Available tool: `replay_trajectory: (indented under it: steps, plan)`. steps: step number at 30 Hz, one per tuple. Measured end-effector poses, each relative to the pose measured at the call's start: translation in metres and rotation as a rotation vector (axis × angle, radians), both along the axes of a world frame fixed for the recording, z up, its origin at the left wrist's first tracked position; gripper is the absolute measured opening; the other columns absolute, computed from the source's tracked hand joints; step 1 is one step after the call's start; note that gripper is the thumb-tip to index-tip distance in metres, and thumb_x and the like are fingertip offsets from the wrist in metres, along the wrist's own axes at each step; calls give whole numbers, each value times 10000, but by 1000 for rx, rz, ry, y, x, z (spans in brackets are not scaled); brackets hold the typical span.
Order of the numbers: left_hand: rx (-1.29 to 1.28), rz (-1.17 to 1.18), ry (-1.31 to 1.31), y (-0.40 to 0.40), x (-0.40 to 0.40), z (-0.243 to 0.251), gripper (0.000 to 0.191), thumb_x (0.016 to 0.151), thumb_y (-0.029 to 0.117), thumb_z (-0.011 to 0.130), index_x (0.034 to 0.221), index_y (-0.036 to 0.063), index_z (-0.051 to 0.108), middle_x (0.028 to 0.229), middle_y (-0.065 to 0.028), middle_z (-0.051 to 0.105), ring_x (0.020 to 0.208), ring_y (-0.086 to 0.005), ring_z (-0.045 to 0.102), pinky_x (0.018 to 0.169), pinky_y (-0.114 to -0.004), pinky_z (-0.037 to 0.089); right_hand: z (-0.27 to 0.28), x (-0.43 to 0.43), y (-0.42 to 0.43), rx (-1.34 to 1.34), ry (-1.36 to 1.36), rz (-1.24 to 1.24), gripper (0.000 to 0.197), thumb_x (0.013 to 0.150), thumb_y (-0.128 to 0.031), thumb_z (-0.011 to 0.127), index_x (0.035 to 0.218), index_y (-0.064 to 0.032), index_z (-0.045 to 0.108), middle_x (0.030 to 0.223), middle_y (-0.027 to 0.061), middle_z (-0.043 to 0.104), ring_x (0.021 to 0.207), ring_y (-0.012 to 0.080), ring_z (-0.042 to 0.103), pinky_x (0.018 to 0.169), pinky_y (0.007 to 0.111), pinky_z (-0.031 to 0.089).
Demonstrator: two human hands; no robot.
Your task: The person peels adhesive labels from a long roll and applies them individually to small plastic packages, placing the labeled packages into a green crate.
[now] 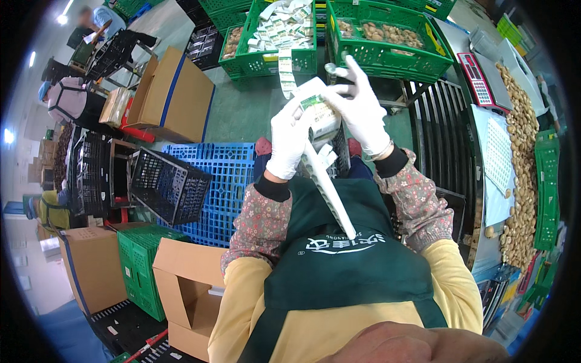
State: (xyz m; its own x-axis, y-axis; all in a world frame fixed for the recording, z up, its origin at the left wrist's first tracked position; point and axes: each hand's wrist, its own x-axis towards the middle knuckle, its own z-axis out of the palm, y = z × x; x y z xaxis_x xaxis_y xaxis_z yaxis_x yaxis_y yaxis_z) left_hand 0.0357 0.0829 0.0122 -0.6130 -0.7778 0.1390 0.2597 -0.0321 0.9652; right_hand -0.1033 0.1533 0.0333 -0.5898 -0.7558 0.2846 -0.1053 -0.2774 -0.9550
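My gloved left hand (290, 136) is closed around a roll of printed labels (323, 113) in front of my lap. From it a strip of labels (286, 68) runs up into a green crate (272, 61) heaped with folded label strips (281, 27). My gloved right hand (358, 104) touches the roll's right side with its thumb side, fingers spread and pointing up. Below the roll, a long white strip (329, 190) slants down over my dark green apron. Small white pieces (327, 156) lie beneath, between my knees.
Packed mushrooms (395, 36) fill part of another green crate (390, 63). At right, a table bears a red scale (476, 81) and loose mushrooms (522, 181). At left are a black crate (168, 186) on a blue pallet (231, 181) and cardboard boxes (181, 95). Several people work at far left.
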Motion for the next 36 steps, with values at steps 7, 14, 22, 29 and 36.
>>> replay_trajectory:
  steps: [7, 14, 22, 29, 36]
  plan:
    - [482, -190, 222, -35, 17, -6, 314, 971, 98, 570, 1238, -64, 604, 1119, -103, 678, 969, -151, 662, 842, -288, 544, 13, 12, 23, 67, 0, 304, 598, 870, -17, 681, 1427, -47, 466, 1164, 65, 657, 755, 19, 577, 670, 176, 494]
    - [81, -89, -35, -21, 16, 0, 285, 935, 47, 628, 1197, -65, 639, 1078, -103, 700, 931, -125, 657, 810, -270, 537, 8, -4, 16, 204, 217, -44, 312, 913, -186, 657, 1193, -58, 605, 881, 5, 698, 711, 56, 612, 659, 219, 505]
    - [-18, -102, -126, -20, 19, 15, 257, 935, 83, 644, 1145, -62, 675, 1022, -83, 708, 897, -97, 645, 792, -239, 514, 12, 2, -6, 160, 763, -303, 580, 755, -189, 838, 1256, -77, 570, 967, 32, 663, 730, 81, 604, 688, 223, 514]
    - [315, -237, 101, -27, 20, 17, 318, 957, 99, 611, 1238, -52, 616, 1154, -110, 671, 997, -120, 646, 844, -280, 534, 16, -4, 3, 157, 201, 168, 603, 824, -211, 786, 1367, -103, 550, 912, 28, 699, 786, 67, 643, 745, 232, 533]
    - [201, -147, 52, -35, 17, 17, 296, 961, 69, 597, 1227, -61, 612, 1113, -101, 685, 948, -146, 671, 827, -285, 551, 37, -5, 21, 324, 154, 55, 272, 943, -305, 642, 1098, -88, 699, 770, 11, 680, 677, 44, 611, 634, 210, 492]
